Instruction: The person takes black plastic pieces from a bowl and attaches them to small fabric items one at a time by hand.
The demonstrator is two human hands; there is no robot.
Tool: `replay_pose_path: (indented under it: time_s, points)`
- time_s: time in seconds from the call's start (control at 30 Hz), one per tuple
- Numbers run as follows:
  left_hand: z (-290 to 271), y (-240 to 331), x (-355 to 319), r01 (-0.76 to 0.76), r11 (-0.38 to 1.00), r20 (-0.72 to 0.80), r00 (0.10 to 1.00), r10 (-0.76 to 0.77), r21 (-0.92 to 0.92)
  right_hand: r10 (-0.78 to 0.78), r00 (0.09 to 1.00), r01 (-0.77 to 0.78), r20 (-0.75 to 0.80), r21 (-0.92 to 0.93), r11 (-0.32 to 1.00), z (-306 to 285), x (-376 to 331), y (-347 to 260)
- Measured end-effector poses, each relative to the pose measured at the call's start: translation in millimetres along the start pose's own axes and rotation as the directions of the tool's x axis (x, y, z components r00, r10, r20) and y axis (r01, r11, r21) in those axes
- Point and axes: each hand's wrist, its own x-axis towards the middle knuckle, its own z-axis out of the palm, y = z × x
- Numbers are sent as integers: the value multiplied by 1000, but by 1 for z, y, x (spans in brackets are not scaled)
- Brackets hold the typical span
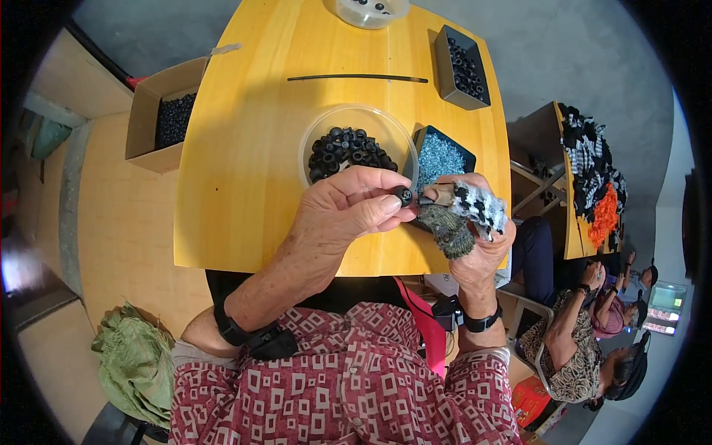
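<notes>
My left hand (347,206) pinches a small round black cap (402,196) between thumb and fingers, its face turned up. Close beside it, my right hand (480,259) has its fingers closed, with a black-and-white cloth wrap (480,208) and a dark grey-green knitted wrap (448,231) over them. A tiny dark piece shows at the right fingertips, too small to name. Just beyond the hands is a clear round bowl (305,141) holding many black caps (343,146). Partly behind my right hand stands a dark tray of small clear-blue pieces (439,157).
Across the yellow table (237,200) lies a thin dark stick (356,77). A grey box of black parts (451,93) stands far right, a clear tub (371,16) at the far edge. Left is a cardboard box (144,133); right, cloth piles (593,163) and seated people (571,341).
</notes>
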Motion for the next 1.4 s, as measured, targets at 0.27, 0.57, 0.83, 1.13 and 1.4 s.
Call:
replay_pose_path:
  time_s: [0.27,0.57,0.83,1.13,1.4]
  points:
    - [-2,-3,1,-37,997,1,999,37,61,-87,995,92,54,-110,990,-2,7,-5]
    - [-2,-6,1,-74,990,5,997,74,117,-127,985,149,116,-213,966,-8,6,-3]
    - [-3,-7,1,-94,985,1,996,95,144,-146,981,174,125,-250,953,-6,3,-5]
    - [-3,-7,1,-53,984,-23,998,58,171,-181,960,251,214,-370,895,-8,6,-9]
    - [-4,-10,3,-72,979,-14,997,76,190,-53,985,89,162,-227,970,-3,7,-13]
